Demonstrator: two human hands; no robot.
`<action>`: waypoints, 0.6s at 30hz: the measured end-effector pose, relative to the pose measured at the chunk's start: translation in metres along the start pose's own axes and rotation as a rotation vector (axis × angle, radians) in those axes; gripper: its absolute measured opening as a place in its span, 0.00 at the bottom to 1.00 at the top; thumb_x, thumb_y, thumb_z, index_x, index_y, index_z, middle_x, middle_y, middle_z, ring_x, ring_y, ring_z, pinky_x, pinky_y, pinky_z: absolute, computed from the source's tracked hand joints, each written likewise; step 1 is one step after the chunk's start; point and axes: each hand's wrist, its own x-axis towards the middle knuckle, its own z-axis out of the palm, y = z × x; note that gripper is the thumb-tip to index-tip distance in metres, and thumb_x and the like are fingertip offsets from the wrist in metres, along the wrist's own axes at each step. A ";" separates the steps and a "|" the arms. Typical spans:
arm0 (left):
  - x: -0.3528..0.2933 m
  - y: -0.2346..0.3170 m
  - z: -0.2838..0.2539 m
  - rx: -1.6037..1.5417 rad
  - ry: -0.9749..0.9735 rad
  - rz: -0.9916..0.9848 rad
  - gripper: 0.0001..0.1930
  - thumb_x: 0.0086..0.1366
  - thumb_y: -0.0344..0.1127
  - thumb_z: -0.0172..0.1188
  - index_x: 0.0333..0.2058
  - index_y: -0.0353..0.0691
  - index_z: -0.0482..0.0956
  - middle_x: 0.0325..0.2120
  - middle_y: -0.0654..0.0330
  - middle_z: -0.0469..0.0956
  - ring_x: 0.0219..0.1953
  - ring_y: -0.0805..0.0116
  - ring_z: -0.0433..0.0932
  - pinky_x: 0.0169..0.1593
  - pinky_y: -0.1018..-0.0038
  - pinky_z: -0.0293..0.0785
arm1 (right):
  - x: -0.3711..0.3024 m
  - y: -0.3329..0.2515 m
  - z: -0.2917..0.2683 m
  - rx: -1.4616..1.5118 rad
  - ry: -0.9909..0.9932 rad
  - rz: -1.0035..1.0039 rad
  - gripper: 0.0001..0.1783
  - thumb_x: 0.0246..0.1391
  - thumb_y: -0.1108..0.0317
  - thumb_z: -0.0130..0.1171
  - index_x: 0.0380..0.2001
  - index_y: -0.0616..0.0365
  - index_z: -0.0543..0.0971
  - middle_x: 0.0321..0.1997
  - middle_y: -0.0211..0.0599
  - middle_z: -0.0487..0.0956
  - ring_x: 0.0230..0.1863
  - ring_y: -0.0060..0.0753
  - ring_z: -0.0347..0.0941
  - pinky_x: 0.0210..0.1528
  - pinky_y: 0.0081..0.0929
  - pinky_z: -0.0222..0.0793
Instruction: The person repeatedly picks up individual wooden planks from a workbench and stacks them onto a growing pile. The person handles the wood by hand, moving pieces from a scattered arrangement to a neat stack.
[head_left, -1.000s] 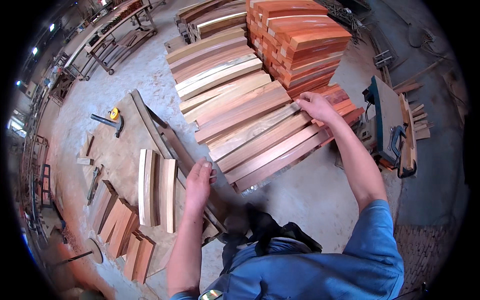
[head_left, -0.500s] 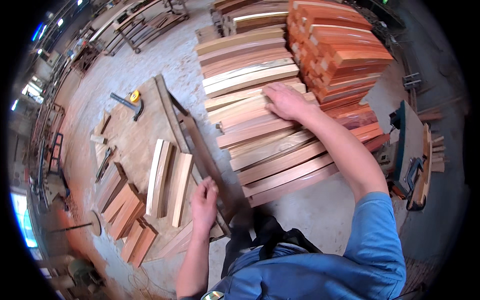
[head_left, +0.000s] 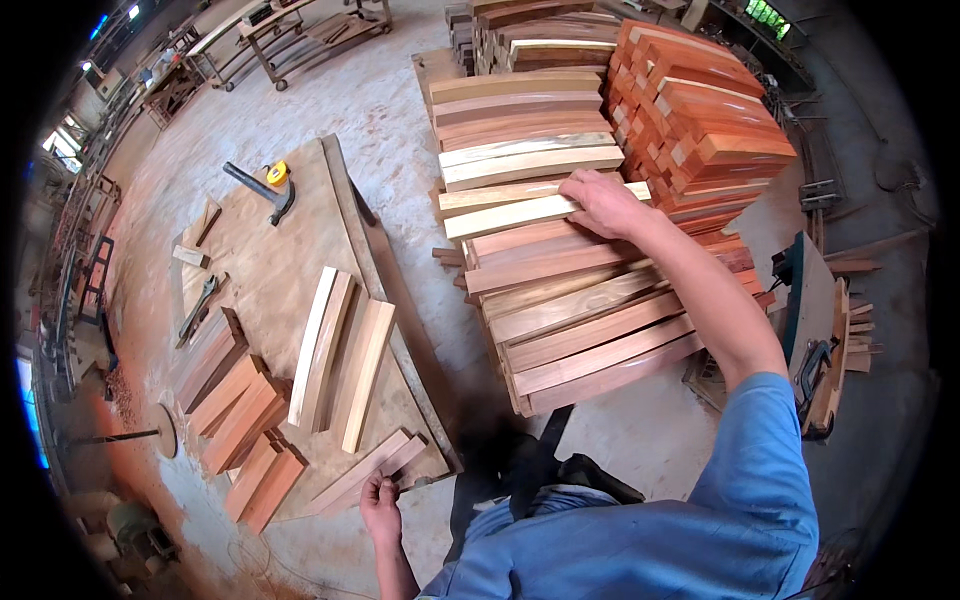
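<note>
The right edge of the surface (head_left: 290, 240) is running diagonally through the left-centre of the frame; a band of bare floor (head_left: 410, 210) is separating it from the wood stack (head_left: 590, 335) at centre. Open room is extending across the middle of the surface. One hammer (head_left: 250, 182), one yellow tape measure (head_left: 276, 174) and one wrench (head_left: 205, 300) are lying there, with two pinkish strips (head_left: 360, 468) at its lower corner. The right hand (head_left: 605, 205) is clamping one pale strip (head_left: 505, 217) atop the stack, upper centre. The left hand (head_left: 381, 510) is hovering beside the pinkish strips, fingers curled; whether it is holding anything cannot be told.
</note>
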 end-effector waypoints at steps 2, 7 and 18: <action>0.007 0.005 0.006 0.055 -0.017 0.050 0.06 0.72 0.31 0.55 0.40 0.34 0.77 0.28 0.68 0.73 0.30 0.80 0.67 0.35 0.81 0.66 | -0.004 -0.001 -0.003 -0.038 0.032 -0.011 0.19 0.53 0.65 0.64 0.48 0.56 0.75 0.48 0.45 0.75 0.54 0.52 0.71 0.57 0.43 0.69; 0.030 0.031 0.029 0.110 -0.108 0.112 0.08 0.72 0.31 0.56 0.42 0.32 0.76 0.31 0.66 0.75 0.34 0.78 0.71 0.41 0.79 0.70 | -0.004 0.002 -0.006 0.038 0.111 -0.040 0.19 0.53 0.65 0.65 0.48 0.57 0.75 0.51 0.44 0.75 0.56 0.51 0.70 0.60 0.42 0.67; 0.145 0.256 0.226 0.436 -0.268 0.546 0.23 0.72 0.39 0.54 0.60 0.30 0.71 0.53 0.49 0.77 0.55 0.65 0.76 0.59 0.69 0.70 | 0.056 0.041 -0.020 0.285 0.153 -0.071 0.18 0.51 0.68 0.62 0.45 0.62 0.76 0.48 0.54 0.77 0.55 0.58 0.71 0.58 0.46 0.67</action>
